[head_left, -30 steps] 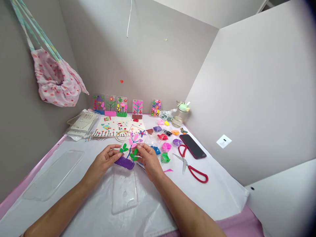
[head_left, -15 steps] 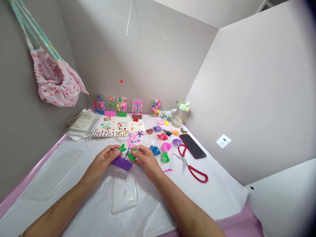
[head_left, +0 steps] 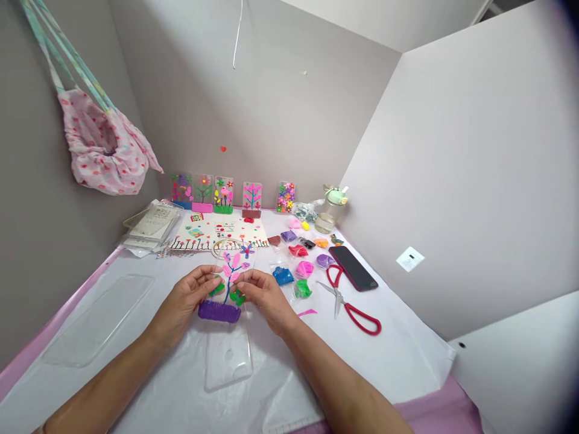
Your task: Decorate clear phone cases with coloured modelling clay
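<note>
Between both hands is a clear phone case (head_left: 220, 311) decorated with clay: a purple base strip, a blue stem, green leaves, pink petals and a blue flower near its top. My left hand (head_left: 192, 295) is closed on its left edge by a green leaf. On the opposite edge, my right hand (head_left: 262, 294) grips it, fingertips at the other green leaf. Below the held case, a plain clear phone case (head_left: 228, 361) lies on the white-covered table. Packets of clay, among them blue (head_left: 283, 276), pink (head_left: 304, 269) and green (head_left: 303, 289), lie to the right of my right hand.
Red-handled scissors (head_left: 338, 295) lie partly spread beside a dark phone (head_left: 353, 267). Several decorated cases (head_left: 251, 199) lean on the back wall near a lidded bottle (head_left: 330, 211). A large clear case (head_left: 97, 322) lies left; a pink cloth bag (head_left: 106, 150) hangs above.
The decorated case has shifted slightly left and down, and turned more upright and face-on to me. Both hands still hold it.
</note>
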A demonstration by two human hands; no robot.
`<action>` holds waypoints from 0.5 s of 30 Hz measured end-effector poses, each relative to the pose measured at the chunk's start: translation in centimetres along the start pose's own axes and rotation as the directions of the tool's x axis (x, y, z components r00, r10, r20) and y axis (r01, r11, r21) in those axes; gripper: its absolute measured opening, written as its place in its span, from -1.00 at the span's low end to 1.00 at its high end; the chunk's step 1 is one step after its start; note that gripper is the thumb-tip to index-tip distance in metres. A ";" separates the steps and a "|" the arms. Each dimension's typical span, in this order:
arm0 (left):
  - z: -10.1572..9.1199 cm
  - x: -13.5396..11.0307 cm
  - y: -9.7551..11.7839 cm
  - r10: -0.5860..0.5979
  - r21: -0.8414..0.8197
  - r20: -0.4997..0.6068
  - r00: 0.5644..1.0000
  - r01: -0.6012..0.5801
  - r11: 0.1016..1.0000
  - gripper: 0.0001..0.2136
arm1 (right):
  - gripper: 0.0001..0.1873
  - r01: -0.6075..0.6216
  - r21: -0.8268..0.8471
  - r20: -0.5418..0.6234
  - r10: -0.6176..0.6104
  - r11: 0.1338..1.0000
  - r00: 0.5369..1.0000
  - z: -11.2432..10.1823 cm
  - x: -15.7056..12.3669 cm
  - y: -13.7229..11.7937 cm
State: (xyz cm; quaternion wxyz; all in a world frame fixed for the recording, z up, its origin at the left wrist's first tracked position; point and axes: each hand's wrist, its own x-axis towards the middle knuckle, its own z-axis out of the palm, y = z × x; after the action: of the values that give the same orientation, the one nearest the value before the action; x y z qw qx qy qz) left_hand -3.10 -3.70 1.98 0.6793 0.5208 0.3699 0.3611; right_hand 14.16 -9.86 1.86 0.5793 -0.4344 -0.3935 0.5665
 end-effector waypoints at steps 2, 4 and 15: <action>0.1 0.0 0.0 -0.010 -0.004 0.015 1.000 0.010 1.000 -0.57 | -0.81 0.001 -0.003 0.000 -0.001 1.000 1.000 0.0 0.0 0.0; 0.1 0.0 0.0 -0.011 -0.007 0.024 1.000 0.011 1.000 -0.57 | -0.80 0.001 -0.006 0.002 -0.001 1.000 1.000 0.0 0.0 0.0; -0.1 0.0 -0.5 -0.013 -0.026 0.065 0.998 0.014 1.000 -0.56 | -0.71 -0.008 -0.020 0.000 0.008 1.000 1.000 0.1 0.0 0.2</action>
State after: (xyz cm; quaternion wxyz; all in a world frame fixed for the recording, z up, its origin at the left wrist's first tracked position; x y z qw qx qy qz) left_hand -3.14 -3.70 1.47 0.7002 0.5206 0.3464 0.3444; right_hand 14.04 -9.85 1.74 0.5727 -0.4415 -0.3976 0.5648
